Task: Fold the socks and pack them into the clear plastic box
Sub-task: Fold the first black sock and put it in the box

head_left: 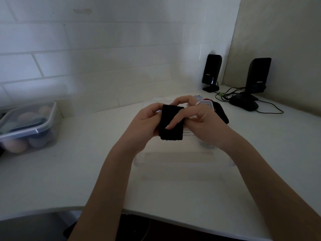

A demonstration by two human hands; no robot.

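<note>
A folded black sock [171, 124] hangs in the air above the clear plastic box [182, 164], which stands on the white desk. My left hand [145, 124] grips the sock's left side. My right hand [199, 117] pinches its top edge, with one finger laid across its front. More dark socks [221, 113], one with some red, lie on the desk just behind my right hand, partly hidden. The box's clear lid [205, 101] shows behind my fingers.
A lidded clear container [29, 127] filled with pastel rounded items stands at the far left by the tiled wall. Two black speakers [211, 73] [258, 76], a black mouse [244, 104] and cables sit in the back right corner. The desk's front edge [191, 221] curves near me.
</note>
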